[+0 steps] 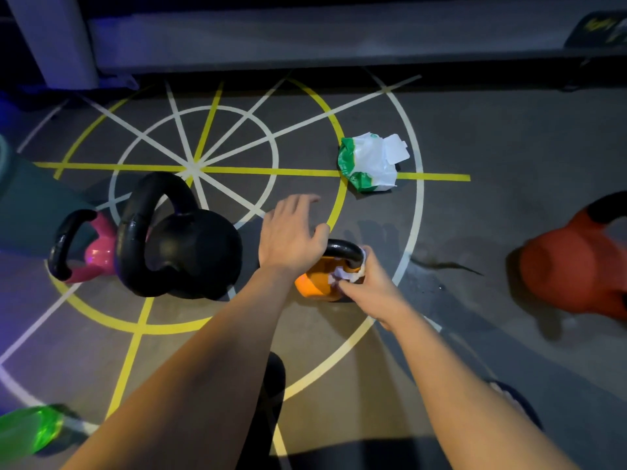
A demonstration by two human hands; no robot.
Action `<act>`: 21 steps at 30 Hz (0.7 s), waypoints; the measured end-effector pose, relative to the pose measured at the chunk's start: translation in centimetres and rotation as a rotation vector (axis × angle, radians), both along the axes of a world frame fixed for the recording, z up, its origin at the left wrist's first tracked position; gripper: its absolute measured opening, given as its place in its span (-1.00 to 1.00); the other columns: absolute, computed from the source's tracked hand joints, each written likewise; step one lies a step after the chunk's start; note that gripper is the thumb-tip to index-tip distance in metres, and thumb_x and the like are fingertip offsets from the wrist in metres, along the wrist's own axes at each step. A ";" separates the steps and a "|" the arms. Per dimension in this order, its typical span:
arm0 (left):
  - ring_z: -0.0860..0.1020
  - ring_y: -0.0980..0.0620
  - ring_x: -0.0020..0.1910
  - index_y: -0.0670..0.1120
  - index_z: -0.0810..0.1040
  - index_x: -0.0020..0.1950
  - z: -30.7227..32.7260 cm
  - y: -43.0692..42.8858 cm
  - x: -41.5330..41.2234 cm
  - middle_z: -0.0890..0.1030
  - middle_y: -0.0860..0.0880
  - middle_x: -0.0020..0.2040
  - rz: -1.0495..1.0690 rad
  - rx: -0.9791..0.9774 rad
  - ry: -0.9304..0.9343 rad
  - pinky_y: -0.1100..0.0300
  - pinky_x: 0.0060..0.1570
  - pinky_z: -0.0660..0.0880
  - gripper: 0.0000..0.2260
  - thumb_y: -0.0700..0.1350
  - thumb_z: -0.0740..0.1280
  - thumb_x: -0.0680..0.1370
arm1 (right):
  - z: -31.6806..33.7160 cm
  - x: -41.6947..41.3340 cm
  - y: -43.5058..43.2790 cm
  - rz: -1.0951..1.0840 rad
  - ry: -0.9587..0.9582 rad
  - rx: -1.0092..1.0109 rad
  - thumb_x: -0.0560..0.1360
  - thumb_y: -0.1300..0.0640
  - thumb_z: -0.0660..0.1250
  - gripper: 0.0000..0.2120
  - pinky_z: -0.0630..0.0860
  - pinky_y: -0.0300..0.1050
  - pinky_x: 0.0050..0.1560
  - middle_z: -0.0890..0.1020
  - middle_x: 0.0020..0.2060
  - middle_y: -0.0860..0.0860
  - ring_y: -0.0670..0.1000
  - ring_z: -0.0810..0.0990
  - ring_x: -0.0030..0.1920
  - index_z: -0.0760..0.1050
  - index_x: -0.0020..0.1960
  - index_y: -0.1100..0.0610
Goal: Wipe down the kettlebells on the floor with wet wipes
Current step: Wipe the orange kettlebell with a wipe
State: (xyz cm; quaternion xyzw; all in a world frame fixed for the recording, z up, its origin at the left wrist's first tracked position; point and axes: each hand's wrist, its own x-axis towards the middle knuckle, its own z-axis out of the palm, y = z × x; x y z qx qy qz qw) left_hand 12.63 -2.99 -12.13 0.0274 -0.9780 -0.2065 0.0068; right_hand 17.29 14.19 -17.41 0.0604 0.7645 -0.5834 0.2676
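Kettlebells on the lined floor (475, 130) number four: pink kettlebell (98, 256), black kettlebell (190, 245), orange kettlebell (314, 283), red kettlebell (576, 269). Print on the single green-and-white wipes pack (369, 162) is too blurred to read. The right hand (369, 283) pinches one white wipe (342, 274) against the orange kettlebell's black handle (341, 249). The left hand (291, 232) hovers just above, fingers spread, holding nothing.

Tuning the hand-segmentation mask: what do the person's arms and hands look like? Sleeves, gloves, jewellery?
The left hand and right hand are bare: no gloves or rings visible. The left forearm and right forearm are bare down to the frame edge, with no sleeve, watch or band in view.
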 end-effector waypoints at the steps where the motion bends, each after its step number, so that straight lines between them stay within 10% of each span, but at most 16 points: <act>1: 0.41 -0.01 0.37 0.07 0.43 0.41 0.1 0.3 0.0 0.51 0.03 0.35 -0.002 -0.010 0.003 -0.04 0.37 0.34 -0.56 0.05 0.24 0.53 | 0.0 0.4 -0.3 -0.023 0.024 0.043 0.42 -0.01 0.50 -0.42 0.58 0.06 0.20 0.60 0.16 -0.04 -0.01 0.59 0.20 0.28 0.31 -0.19; 5: 0.40 -0.02 0.40 0.05 0.43 0.43 0.2 1.1 0.1 0.51 0.01 0.37 0.007 -0.036 -0.006 -0.02 0.36 0.30 -0.56 0.03 0.25 0.54 | 0.2 2.8 -2.0 -0.191 0.148 0.054 0.54 0.18 0.34 -0.29 0.49 -0.28 0.13 0.48 0.33 -0.04 -0.04 0.51 0.28 0.09 0.56 -0.13; 10: 0.41 -0.06 0.39 0.02 0.42 0.44 0.4 2.4 0.1 0.53 -0.02 0.36 -0.018 -0.072 -0.039 -0.04 0.33 0.33 -0.56 0.03 0.24 0.55 | -0.4 4.0 -1.3 -0.282 0.161 0.187 0.56 -0.05 0.21 -0.29 0.48 0.07 0.24 0.62 0.05 0.06 0.11 0.57 0.12 -0.06 0.57 -0.41; 15: 0.43 -0.07 0.38 0.01 0.41 0.44 0.5 3.2 0.2 0.54 -0.03 0.36 -0.016 -0.113 -0.039 -0.05 0.30 0.36 -0.55 0.05 0.23 0.55 | -0.4 3.7 -1.0 -0.221 0.083 0.108 0.62 0.07 0.22 -0.24 0.08 0.27 0.57 0.22 0.57 -0.06 0.12 0.04 0.63 -0.16 0.60 -0.33; 18: 0.43 -0.07 0.39 0.00 0.40 0.46 0.5 3.0 0.2 0.53 -0.04 0.37 -0.017 -0.126 -0.031 -0.05 0.32 0.35 -0.54 0.04 0.21 0.55 | -0.6 3.7 -1.9 -0.289 0.098 -0.059 0.60 0.12 0.24 -0.26 0.35 0.19 0.45 0.37 0.47 -0.13 -0.05 0.45 0.42 -0.07 0.60 -0.29; 21: 0.42 -0.06 0.41 0.01 0.38 0.48 0.3 3.2 0.2 0.51 -0.04 0.39 -0.025 -0.128 -0.022 -0.06 0.35 0.35 -0.52 0.03 0.20 0.55 | 0.8 3.3 -2.4 -0.339 0.133 -0.074 0.57 0.28 0.23 -0.23 0.39 -0.02 0.34 0.38 0.40 -0.11 -0.03 0.40 0.27 0.01 0.61 -0.25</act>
